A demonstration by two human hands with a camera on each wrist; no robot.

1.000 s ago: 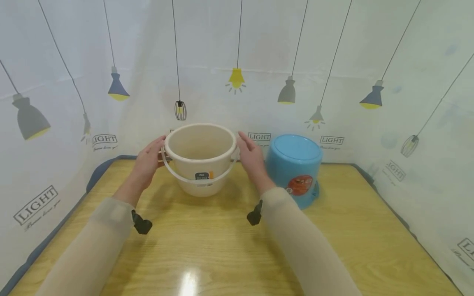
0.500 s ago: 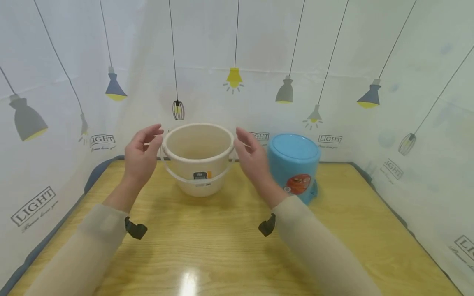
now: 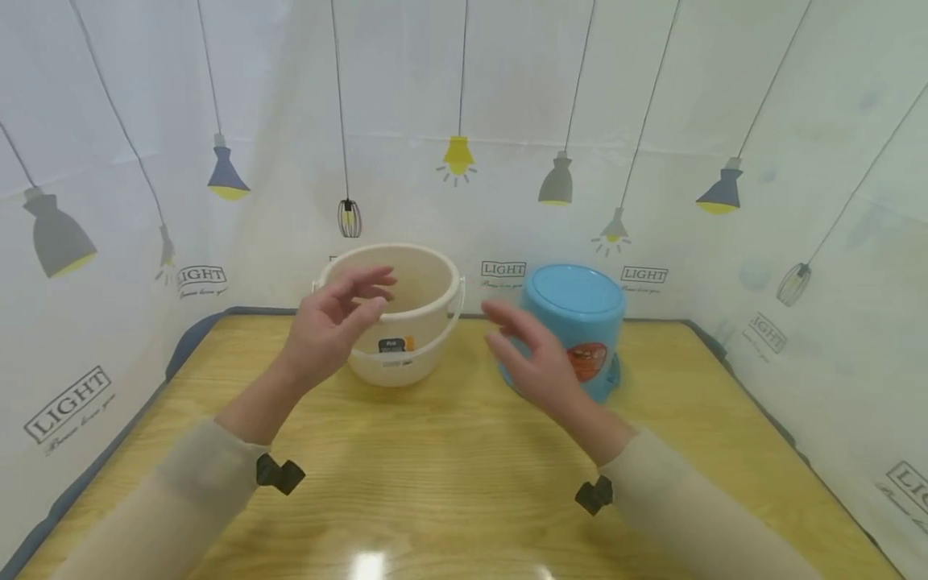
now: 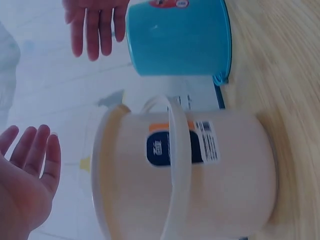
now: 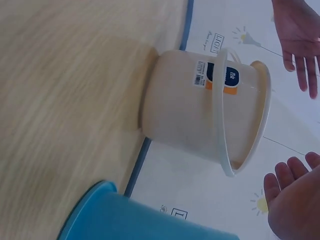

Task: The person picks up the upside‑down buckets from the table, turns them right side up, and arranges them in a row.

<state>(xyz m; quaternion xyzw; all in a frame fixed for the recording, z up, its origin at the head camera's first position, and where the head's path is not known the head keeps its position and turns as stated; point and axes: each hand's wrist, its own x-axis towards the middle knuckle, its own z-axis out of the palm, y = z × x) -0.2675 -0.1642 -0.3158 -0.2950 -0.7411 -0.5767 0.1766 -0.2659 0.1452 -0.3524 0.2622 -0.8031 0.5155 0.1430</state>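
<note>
A cream plastic bucket [image 3: 395, 370] stands upright toward the back of the table, its mouth up and its handle [image 3: 442, 337] hanging down across the front. My left hand [image 3: 326, 330] is in the air in front of the bucket's left side, overlapping its rim in the head view, fingers loosely bent around nothing. To the right stands a blue bucket [image 3: 573, 294], upside down with a red label. My right hand [image 3: 540, 354] hovers before it, fingers relaxed and holding nothing. Both hands also show apart from the cream bucket [image 4: 225, 175] in the left wrist view.
A wood-grain table [image 3: 435, 467] lies under both buckets. Behind and at the sides hangs a white sheet [image 3: 406, 105] printed with lamps, close behind the buckets. A blue edge [image 3: 181, 346] runs along the table's border.
My hands have come away from the cream bucket's sides. The left moved right, in front of its rim; the right moved right and down, before the blue bucket. Both buckets stayed put.
</note>
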